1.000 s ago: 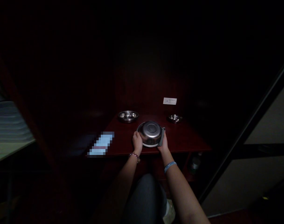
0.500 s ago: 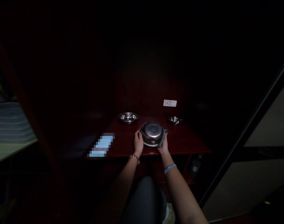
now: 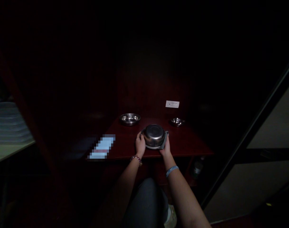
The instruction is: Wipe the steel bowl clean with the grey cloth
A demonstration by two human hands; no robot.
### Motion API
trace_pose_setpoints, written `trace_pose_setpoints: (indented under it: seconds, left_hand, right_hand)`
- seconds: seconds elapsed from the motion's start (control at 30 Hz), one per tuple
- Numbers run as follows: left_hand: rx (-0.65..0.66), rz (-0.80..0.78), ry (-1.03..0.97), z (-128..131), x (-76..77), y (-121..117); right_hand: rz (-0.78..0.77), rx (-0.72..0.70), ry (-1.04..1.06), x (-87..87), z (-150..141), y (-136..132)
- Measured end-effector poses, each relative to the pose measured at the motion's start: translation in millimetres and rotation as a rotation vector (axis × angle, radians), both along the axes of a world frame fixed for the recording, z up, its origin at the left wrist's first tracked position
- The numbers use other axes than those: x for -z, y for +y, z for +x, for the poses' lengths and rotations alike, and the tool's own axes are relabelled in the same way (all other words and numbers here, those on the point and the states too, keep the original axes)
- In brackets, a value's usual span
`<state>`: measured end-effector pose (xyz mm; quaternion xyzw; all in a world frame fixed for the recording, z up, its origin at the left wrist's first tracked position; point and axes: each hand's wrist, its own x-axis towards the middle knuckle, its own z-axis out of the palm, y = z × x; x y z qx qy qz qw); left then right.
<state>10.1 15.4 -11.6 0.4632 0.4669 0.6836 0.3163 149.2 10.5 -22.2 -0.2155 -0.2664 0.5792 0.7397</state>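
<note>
I hold a steel bowl (image 3: 153, 136) upside down, its base facing me, over the near edge of a dark red table (image 3: 189, 144). My left hand (image 3: 140, 144) grips the bowl's left rim. My right hand (image 3: 166, 146) grips the right rim, with a grey cloth (image 3: 165, 140) pressed between palm and bowl.
A wide steel bowl (image 3: 129, 118) stands upright at the table's far left, a small steel bowl (image 3: 177, 121) at the far right. A white socket plate (image 3: 172, 104) is on the dark wall behind. A blurred light-blue patch (image 3: 102, 146) lies at the table's left edge.
The bowl has turned a little in my hands and tipped so its base faces me more squarely; both hands stay on its rim.
</note>
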Motion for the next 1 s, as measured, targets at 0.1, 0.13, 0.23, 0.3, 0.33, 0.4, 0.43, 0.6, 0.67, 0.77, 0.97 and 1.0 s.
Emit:
trace_pose_setpoints:
  seconds: [0.1, 0.13, 0.23, 0.3, 0.33, 0.4, 0.43, 0.6, 0.67, 0.77, 0.97, 1.0]
  left_hand:
    - [-0.021, -0.002, -0.007, -1, 0.7, 2]
    - [-0.024, 0.003, -0.011, -1, 1.2, 2]
    - [-0.035, 0.019, -0.020, -1, 2.3, 3]
    - [-0.039, 0.022, -0.021, -1, 2.3, 3]
    - [-0.037, 0.024, -0.020, -1, 2.0, 3]
    - [-0.030, 0.027, -0.013, -2, 0.8, 1]
    - [-0.028, 0.027, -0.006, -2, 0.0, 0]
    - [-0.059, -0.039, 0.075, -3, -4.9, -9]
    - [-0.069, -0.054, 0.102, -3, -6.4, -11]
    - [-0.074, -0.062, 0.121, -3, -7.0, -12]
    - [-0.085, -0.078, 0.116, -4, -3.3, -9]
    - [-0.083, -0.082, 0.115, -4, -2.6, -8]
  right_hand:
    - [-0.055, -0.032, 0.052, -2.6, 0, -2]
    - [-0.068, -0.032, 0.068, -3.3, -1, -3]
    - [-0.071, -0.038, 0.101, -5.2, -2, -4]
    - [-0.067, -0.041, 0.106, -5.8, -2, -5]
    - [-0.067, -0.043, 0.103, -5.9, -2, -5]
    - [-0.064, -0.040, 0.093, -5.9, -2, -5]
    - [-0.060, -0.036, 0.085, -5.9, -2, -4]
    - [-0.061, -0.016, 0.088, -7.1, -2, -4]
    - [-0.073, -0.021, 0.112, -8.3, -2, -5]
    - [-0.079, -0.038, 0.130, -10.1, -2, -7]
    - [-0.094, -0.023, 0.118, -10.5, -2, -7]
    - [-0.091, -0.021, 0.115, -9.9, -2, -7]
